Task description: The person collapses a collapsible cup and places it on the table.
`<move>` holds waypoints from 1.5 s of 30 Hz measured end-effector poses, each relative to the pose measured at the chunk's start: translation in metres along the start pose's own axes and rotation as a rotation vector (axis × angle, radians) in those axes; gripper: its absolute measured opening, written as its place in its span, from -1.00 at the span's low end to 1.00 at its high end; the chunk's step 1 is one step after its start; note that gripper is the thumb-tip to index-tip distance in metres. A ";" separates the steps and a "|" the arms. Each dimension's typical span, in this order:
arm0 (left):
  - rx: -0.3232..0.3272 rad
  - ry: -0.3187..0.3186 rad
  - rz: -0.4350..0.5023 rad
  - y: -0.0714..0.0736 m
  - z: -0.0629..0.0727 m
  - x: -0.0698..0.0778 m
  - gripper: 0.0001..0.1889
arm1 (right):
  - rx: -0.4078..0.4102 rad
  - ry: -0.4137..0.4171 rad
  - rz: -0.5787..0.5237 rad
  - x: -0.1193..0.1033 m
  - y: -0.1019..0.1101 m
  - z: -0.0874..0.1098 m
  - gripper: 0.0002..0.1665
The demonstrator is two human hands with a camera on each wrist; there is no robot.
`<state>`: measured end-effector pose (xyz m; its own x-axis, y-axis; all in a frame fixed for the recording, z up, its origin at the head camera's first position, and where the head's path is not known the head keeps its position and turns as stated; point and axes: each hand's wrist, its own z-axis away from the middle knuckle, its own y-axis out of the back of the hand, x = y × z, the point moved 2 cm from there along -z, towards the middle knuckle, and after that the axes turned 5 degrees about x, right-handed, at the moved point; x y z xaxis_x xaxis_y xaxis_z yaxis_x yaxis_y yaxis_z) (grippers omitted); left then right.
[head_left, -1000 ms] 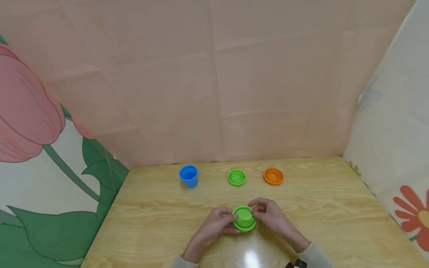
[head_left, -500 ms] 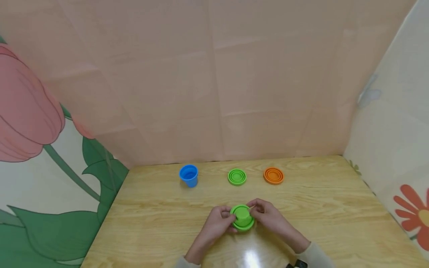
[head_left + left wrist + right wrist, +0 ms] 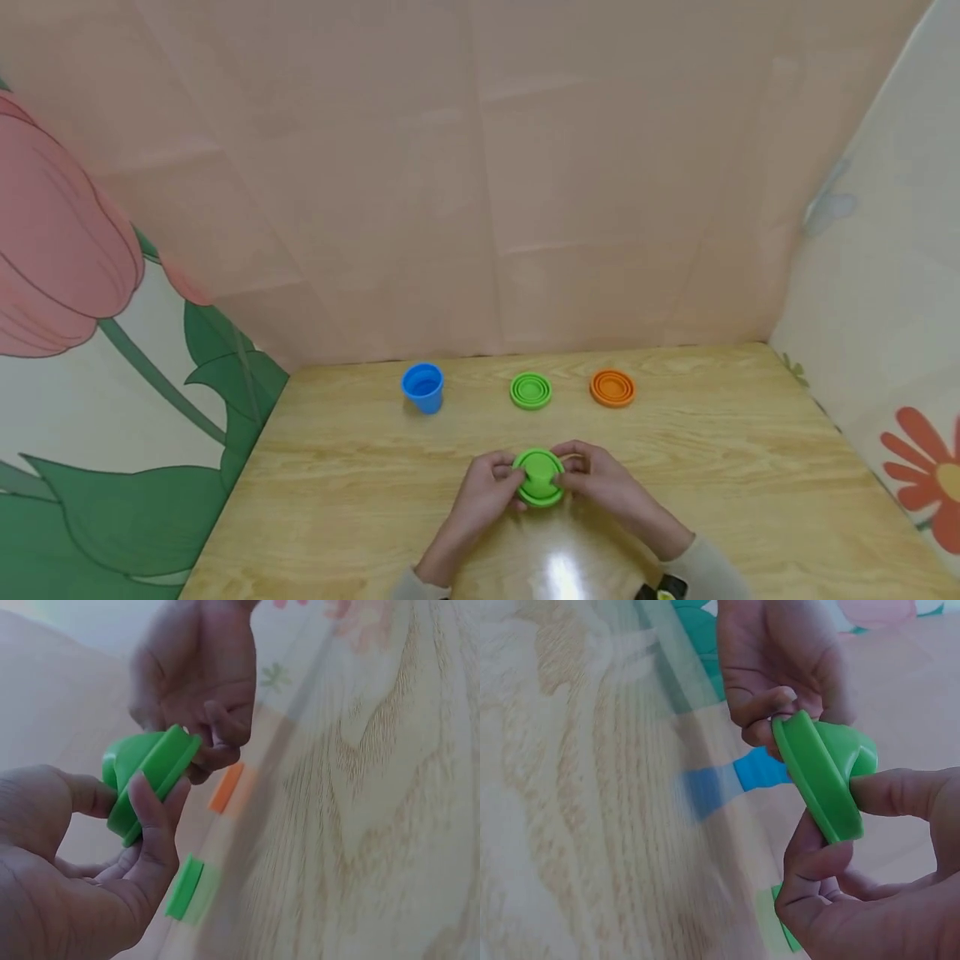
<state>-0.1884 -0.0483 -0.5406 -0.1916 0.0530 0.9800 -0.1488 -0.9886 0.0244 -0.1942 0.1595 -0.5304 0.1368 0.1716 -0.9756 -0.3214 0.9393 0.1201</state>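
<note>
Both hands hold a green collapsible cup (image 3: 539, 468) over the near middle of the table, its base turned up toward the head camera. My left hand (image 3: 482, 498) pinches its left rim, thumb on the base side and fingers beneath. From the right, my right hand (image 3: 603, 485) grips the opposite rim in the same way. In the right wrist view the soft wall of the cup (image 3: 844, 750) bulges unevenly on the thumb side, partly pushed in. The left wrist view shows the cup's thick ring (image 3: 154, 784) between thumb and fingers.
Along the back of the wooden table (image 3: 337, 500) stand an extended blue cup (image 3: 424, 388), a flattened green cup (image 3: 530, 391) and a flattened orange cup (image 3: 612, 388). A pink cloth backdrop (image 3: 480, 208) rises behind them, with printed flower panels at both sides.
The cup in the hands has shifted slightly left and away from the body. The right thumb has moved inward onto the base, and the base looks more pressed in.
</note>
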 end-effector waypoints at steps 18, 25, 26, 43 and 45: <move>-0.093 0.047 0.051 -0.003 -0.002 -0.006 -0.45 | 0.142 0.000 0.143 -0.001 -0.003 0.004 -0.44; -0.013 0.016 0.007 -0.001 0.000 -0.006 -0.47 | 0.017 -0.014 0.053 0.003 -0.003 0.003 -0.27; -0.008 0.011 0.006 0.000 0.000 -0.006 -0.48 | 0.003 -0.020 0.033 0.003 -0.003 0.002 -0.23; -0.011 0.008 -0.054 -0.006 0.001 0.001 -0.54 | 0.074 -0.038 0.023 0.003 -0.003 -0.002 -0.20; -0.013 0.004 -0.060 -0.007 0.001 0.001 -0.54 | 0.088 -0.042 0.028 0.003 -0.003 -0.003 -0.22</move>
<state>-0.1861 -0.0412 -0.5396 -0.1857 0.1123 0.9762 -0.1726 -0.9817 0.0801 -0.1951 0.1564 -0.5345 0.1685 0.2088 -0.9633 -0.2423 0.9561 0.1649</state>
